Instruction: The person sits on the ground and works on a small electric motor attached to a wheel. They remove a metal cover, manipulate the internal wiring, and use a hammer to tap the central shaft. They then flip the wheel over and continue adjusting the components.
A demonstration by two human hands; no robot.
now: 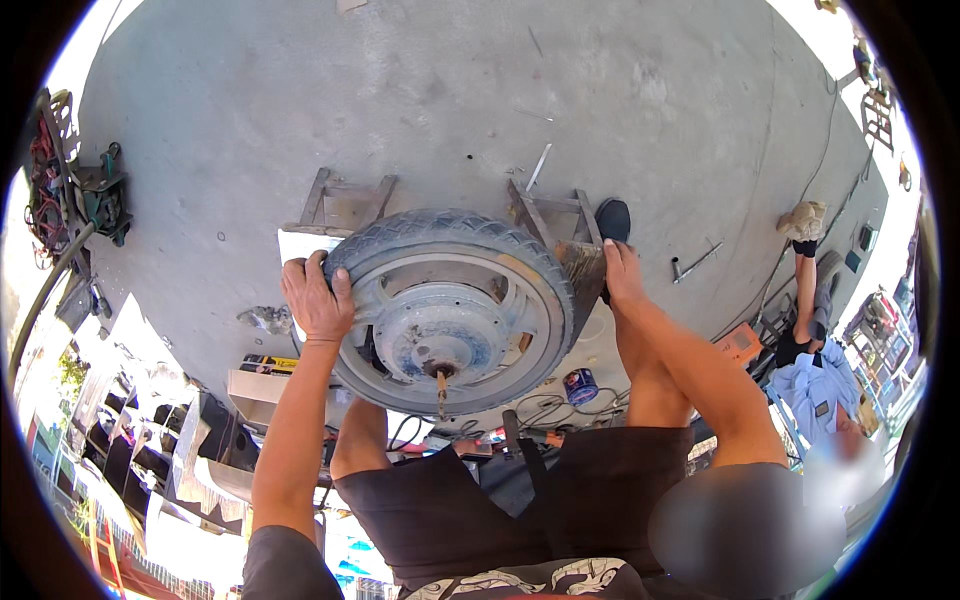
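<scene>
A spoked wheel (pixel 430 325) with a worn black tyre (pixel 440 222) leans across a low wooden bench (pixel 582 272). Its grey hub is dusty, and a rusty axle (pixel 441 392) sticks out toward me. My left hand (pixel 318 300) is closed on the tyre's left side, thumb on the near face and fingers bent at the outer edge, beside the bench's white end (pixel 300 240). At the other end, my right hand (pixel 625 272) grips the right edge of the bench; its fingertips are partly hidden.
A T-shaped tool (pixel 697 262) lies on the concrete floor (pixel 430 110) at right. By my legs are a blue tin (pixel 580 386), cables and an open cardboard box (pixel 262 392). Green machinery (pixel 102 195) stands far left. Another person (pixel 815 385) sits at the right.
</scene>
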